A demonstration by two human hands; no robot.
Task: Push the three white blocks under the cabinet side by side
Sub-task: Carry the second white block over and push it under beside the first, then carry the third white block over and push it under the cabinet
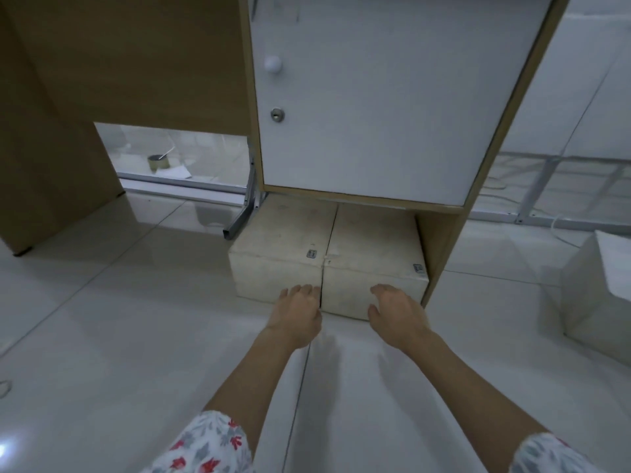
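We see two white blocks lying side by side on the tiled floor (136, 336), touching along a narrow seam, their far halves tucked under the cabinet (368, 97) and their near halves sticking out in front of it. The left block (283, 240) sits beside a metal leg (239, 223); the right block (372, 247) lies just beside the cabinet's wooden side panel (440, 247). Each carries a small label near its front right top corner.

Our left hand (298, 310) rests with fingers spread against the front face of the left block, close to the seam. Our right hand (396, 310) lies with relaxed, straight fingers against the front face of the right block. Neither hand curls round anything. Floral sleeves (211, 445) show at the bottom edge.

A third white block (594, 302) stands well apart at the right, on the floor, partly cut off by the frame. The cabinet door bears a round white knob (273, 64) and a lock (277, 115). Behind, at the left, a roll of tape (157, 162) lies on the floor.
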